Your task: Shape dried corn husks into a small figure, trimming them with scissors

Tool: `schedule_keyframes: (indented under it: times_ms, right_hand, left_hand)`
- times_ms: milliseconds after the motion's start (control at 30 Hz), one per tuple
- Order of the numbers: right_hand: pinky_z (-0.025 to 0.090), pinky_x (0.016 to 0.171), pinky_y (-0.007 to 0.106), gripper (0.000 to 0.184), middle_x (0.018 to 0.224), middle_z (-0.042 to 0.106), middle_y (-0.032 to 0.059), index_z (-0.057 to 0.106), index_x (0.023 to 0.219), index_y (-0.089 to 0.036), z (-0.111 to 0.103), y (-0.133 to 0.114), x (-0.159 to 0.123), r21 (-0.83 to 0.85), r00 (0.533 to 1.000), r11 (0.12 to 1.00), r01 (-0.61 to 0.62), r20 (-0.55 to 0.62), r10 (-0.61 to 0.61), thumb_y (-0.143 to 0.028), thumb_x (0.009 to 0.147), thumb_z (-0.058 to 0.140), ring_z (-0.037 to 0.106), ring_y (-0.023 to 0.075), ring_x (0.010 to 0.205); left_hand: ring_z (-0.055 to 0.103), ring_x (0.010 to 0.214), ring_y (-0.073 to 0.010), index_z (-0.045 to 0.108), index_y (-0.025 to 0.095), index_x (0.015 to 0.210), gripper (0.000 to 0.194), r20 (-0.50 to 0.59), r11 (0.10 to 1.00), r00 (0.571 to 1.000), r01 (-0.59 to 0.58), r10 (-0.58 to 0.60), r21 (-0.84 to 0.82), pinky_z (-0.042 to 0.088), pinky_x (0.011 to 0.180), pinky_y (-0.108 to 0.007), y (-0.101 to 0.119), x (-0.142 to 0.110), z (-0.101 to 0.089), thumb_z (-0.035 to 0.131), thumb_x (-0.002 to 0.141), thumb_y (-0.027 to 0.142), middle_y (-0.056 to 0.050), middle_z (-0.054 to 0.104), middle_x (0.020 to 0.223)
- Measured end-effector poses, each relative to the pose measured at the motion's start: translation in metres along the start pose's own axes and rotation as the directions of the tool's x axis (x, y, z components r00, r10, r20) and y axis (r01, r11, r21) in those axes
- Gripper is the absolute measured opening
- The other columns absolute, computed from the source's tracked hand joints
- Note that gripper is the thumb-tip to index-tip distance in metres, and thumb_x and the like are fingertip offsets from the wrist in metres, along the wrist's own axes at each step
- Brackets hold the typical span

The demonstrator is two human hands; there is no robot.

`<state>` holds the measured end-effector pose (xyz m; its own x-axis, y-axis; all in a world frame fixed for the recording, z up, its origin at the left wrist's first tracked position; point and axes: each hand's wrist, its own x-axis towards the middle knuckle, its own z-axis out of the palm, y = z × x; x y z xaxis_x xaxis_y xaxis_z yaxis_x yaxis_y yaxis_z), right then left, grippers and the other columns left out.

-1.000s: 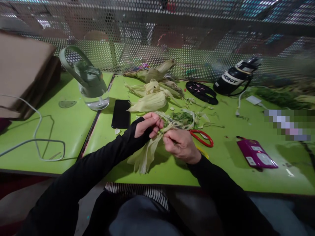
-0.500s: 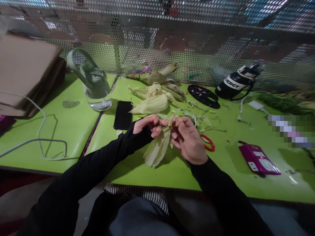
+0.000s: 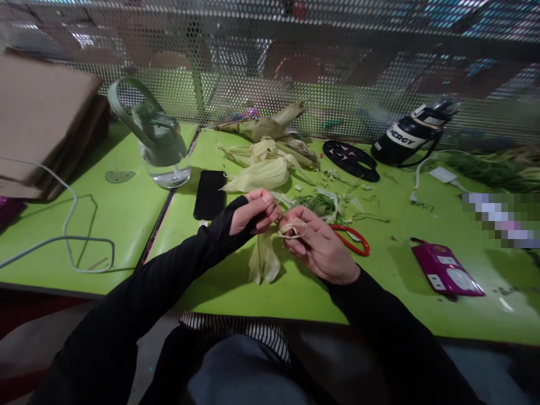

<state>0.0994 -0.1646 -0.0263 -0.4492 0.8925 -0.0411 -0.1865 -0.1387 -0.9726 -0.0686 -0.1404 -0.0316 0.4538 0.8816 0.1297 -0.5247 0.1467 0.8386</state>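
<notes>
My left hand (image 3: 253, 212) is closed, pinching the top of a pale corn husk bundle (image 3: 262, 261) that hangs down toward the green table (image 3: 236, 287). My right hand (image 3: 317, 243) is closed too, with a thin husk strip (image 3: 291, 229) wound around its fingers. The two hands nearly touch above the table's near middle. Red-handled scissors (image 3: 353, 240) lie just right of my right hand. A pile of corn husks (image 3: 264, 166) lies beyond the hands, with green scraps (image 3: 324, 203) beside it.
A black phone (image 3: 210, 194) lies left of the husks. A glass jug with a green lid (image 3: 158, 146) stands further left, by a white cable (image 3: 67, 239) and cardboard (image 3: 37, 124). A magenta device (image 3: 446, 271), a black disc (image 3: 350, 160) and a black bottle (image 3: 411, 135) lie right. Perforated mesh (image 3: 295, 62) backs the table.
The husk bundle has been gathered shorter and now hangs from my left hand. My right hand rose, then drew a strip round its fingers beside the left hand.
</notes>
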Motion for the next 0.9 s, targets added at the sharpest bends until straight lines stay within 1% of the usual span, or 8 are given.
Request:
schedule_keyframes:
  times_ms: [133,233,333,400,600,700,800,900]
  right_hand:
    - [0.041,0.047,0.022,0.031,0.079,0.053,-0.0032,0.054,0.084,-0.024,-0.008,0.008,0.006,-0.013,0.992,0.995,0.096,-0.079,-0.097,-0.049,0.087,0.071,0.041,0.0076,0.053]
    - [0.051,0.057,0.023,0.026,0.086,0.056,-0.0017,0.053,0.087,-0.025,-0.016,0.013,0.013,-0.065,0.968,0.981,0.181,-0.165,-0.189,-0.048,0.091,0.065,0.05,0.0099,0.063]
    - [0.055,0.064,0.025,0.025,0.09,0.058,-0.0003,0.053,0.091,-0.026,-0.019,0.016,0.015,-0.159,0.957,0.966,0.202,-0.177,-0.229,-0.049,0.095,0.06,0.055,0.0119,0.07]
    - [0.056,0.066,0.026,0.026,0.092,0.059,0.0002,0.053,0.091,-0.026,-0.017,0.018,0.014,-0.191,0.957,0.957,0.217,-0.153,-0.248,-0.051,0.095,0.059,0.057,0.0121,0.071]
    - [0.055,0.065,0.028,0.024,0.084,0.062,0.0006,0.058,0.092,-0.024,-0.013,0.019,0.009,-0.33,0.964,0.911,0.249,-0.006,-0.265,-0.047,0.098,0.058,0.059,0.0133,0.069]
    - [0.056,0.072,0.035,0.02,0.097,0.065,0.0051,0.062,0.092,-0.024,-0.018,0.015,0.01,-0.579,0.91,0.74,0.342,0.008,-0.415,-0.042,0.098,0.057,0.064,0.0176,0.081]
    - [0.052,0.094,0.045,0.015,0.122,0.065,0.0095,0.063,0.089,-0.025,-0.021,0.012,0.011,-0.774,0.786,0.471,0.424,0.057,-0.615,-0.036,0.098,0.058,0.062,0.0258,0.114]
    - [0.049,0.099,0.046,0.012,0.126,0.067,0.0094,0.06,0.093,-0.026,-0.02,0.012,0.01,-0.791,0.777,0.437,0.429,0.077,-0.624,-0.033,0.1,0.054,0.061,0.0263,0.121]
  left_hand:
    - [0.063,0.055,-0.0087,0.053,0.018,0.081,0.044,-0.206,0.963,0.974,-0.033,0.091,0.268,0.044,0.042,-0.017,0.008,0.005,-0.018,0.082,0.073,0.05,-0.001,0.065,0.083]
    - [0.067,0.055,-0.0112,0.056,0.019,0.086,0.031,-0.388,0.871,0.892,-0.014,0.234,0.491,0.033,0.035,-0.015,0.014,0.002,-0.025,0.075,0.081,0.043,-0.002,0.067,0.086]
    - [0.067,0.056,-0.0128,0.065,0.015,0.076,0.034,-0.273,0.766,0.961,0.153,0.03,0.625,0.035,0.037,-0.015,0.013,-0.004,-0.019,0.072,0.083,0.047,-0.004,0.068,0.074]
    - [0.066,0.057,-0.0121,0.069,0.013,0.078,0.036,-0.25,0.725,0.965,0.225,-0.075,0.651,0.039,0.04,-0.016,0.009,-0.006,-0.014,0.068,0.085,0.049,-0.006,0.071,0.078]
    - [0.061,0.058,-0.0104,0.074,0.013,0.079,0.029,-0.192,0.754,0.981,0.15,-0.033,0.639,0.046,0.049,-0.018,0.004,-0.001,-0.02,0.075,0.081,0.042,-0.003,0.069,0.066]
    - [0.062,0.061,-0.0103,0.075,0.014,0.084,0.021,-0.148,0.793,0.988,0.067,0.029,0.605,0.049,0.053,-0.018,0.001,0.004,-0.028,0.074,0.082,0.035,-0.003,0.071,0.069]
    - [0.064,0.065,-0.0104,0.076,0.014,0.094,0.019,-0.105,0.802,0.993,0.019,0.054,0.597,0.048,0.052,-0.017,-0.003,0.005,-0.029,0.067,0.086,0.03,-0.004,0.074,0.076]
    - [0.062,0.061,-0.0093,0.074,0.014,0.095,0.02,-0.066,0.775,0.997,0.015,0.034,0.632,0.044,0.05,-0.017,-0.008,0.002,-0.024,0.064,0.089,0.03,-0.003,0.073,0.074]
